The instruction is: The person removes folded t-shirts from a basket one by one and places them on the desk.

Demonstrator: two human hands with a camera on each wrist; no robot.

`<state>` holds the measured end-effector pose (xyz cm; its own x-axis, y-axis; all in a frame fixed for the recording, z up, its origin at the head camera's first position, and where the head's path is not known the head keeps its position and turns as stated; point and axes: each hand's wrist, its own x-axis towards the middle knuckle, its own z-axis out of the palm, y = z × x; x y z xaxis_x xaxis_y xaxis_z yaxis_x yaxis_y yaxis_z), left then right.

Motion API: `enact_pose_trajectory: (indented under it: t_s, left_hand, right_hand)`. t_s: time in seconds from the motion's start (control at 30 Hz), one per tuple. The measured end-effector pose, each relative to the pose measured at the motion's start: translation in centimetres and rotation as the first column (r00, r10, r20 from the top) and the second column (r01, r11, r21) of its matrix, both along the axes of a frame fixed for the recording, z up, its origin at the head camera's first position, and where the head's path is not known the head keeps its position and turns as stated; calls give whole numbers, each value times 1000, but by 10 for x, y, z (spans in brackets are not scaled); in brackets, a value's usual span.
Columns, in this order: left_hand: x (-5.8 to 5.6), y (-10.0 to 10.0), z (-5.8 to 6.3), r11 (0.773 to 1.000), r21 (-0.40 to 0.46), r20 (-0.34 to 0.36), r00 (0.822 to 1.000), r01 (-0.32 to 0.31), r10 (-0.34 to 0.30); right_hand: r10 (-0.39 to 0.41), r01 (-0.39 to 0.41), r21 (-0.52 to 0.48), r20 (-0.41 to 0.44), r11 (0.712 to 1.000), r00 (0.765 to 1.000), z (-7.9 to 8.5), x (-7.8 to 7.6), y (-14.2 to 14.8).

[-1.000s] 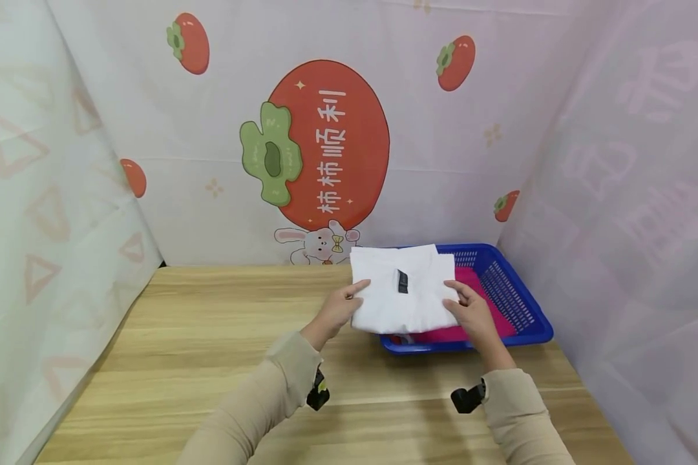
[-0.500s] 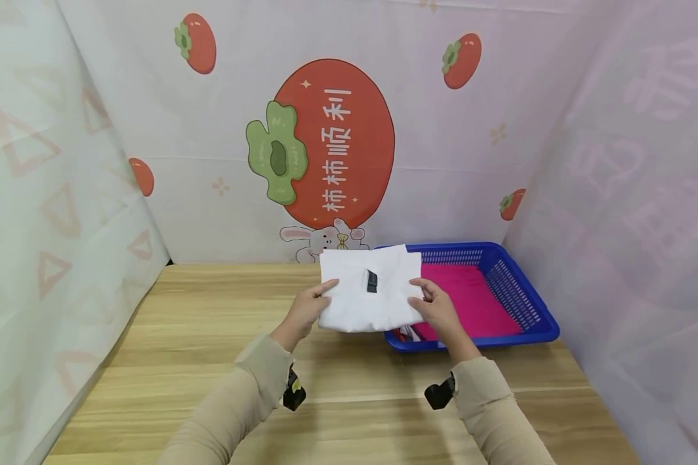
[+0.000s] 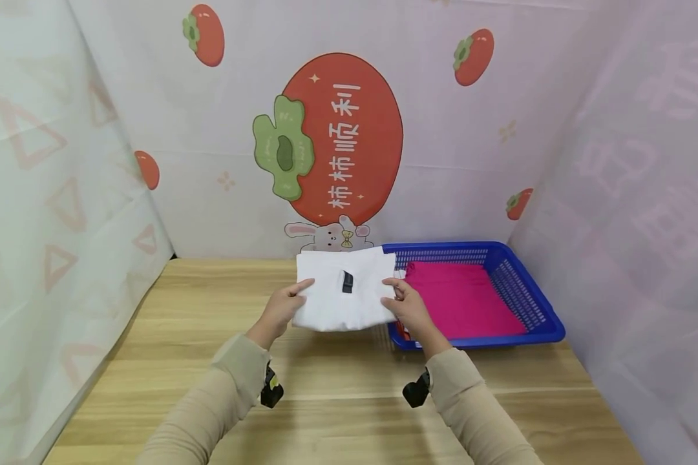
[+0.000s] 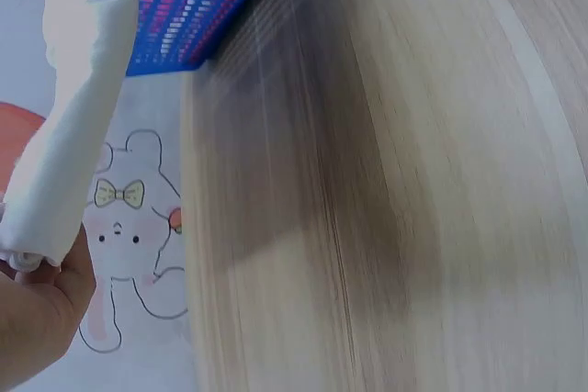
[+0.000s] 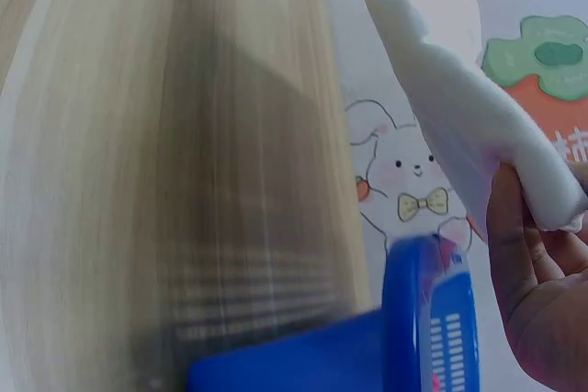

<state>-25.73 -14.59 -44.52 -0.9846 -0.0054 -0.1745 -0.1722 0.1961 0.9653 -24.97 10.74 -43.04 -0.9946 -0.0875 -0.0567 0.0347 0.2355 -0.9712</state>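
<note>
A folded white garment, with a small black label near its middle, is held up level between both hands. My left hand pinches its left edge, thumb on top and fingers underneath. The right hand grips the opposite edge in the same way. Both wrist views show the garment's folded front edge raised above the tabletop, with a shadow on the wood below. Beside the right hand stands a blue plastic basket with a folded bright pink cloth in it.
The wooden table reaches a printed back curtain with persimmon and rabbit pictures. Curtains also hang along the left and right sides. At the basket's near left corner, some red and white material shows beside the pink cloth.
Both hands have carried the white garment leftward, from over the basket to beside it. More of the pink cloth in the basket now shows.
</note>
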Motion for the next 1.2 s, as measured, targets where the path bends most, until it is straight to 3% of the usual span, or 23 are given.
enact_pose_trajectory:
  t_s: [0.4, 0.63, 0.77, 1.03, 1.2]
  left_hand:
    - [-3, -30, -7, 996, -85, 50, 999, -8, 12]
    - [-4, -42, -12, 992, -128, 46, 999, 2, 3]
    - [-4, -48, -17, 989, -144, 44, 999, 12, -6]
    - [-7, -50, -28, 989, -147, 78, 997, -15, 27]
    - [-10, -46, -31, 994, -110, 106, 994, -26, 38]
  right_hand:
    - [49, -50, -23, -3, 999, 999, -12, -7, -38]
    - [21, -21, 43, 15, 999, 1000, -29, -15, -55]
    - [22, -22, 6, 16, 1000, 1000, -40, -18, -64]
    - [11, -14, 51, 56, 999, 998, -62, -23, -74]
    - [-21, 13, 102, 73, 995, 997, -67, -29, -77]
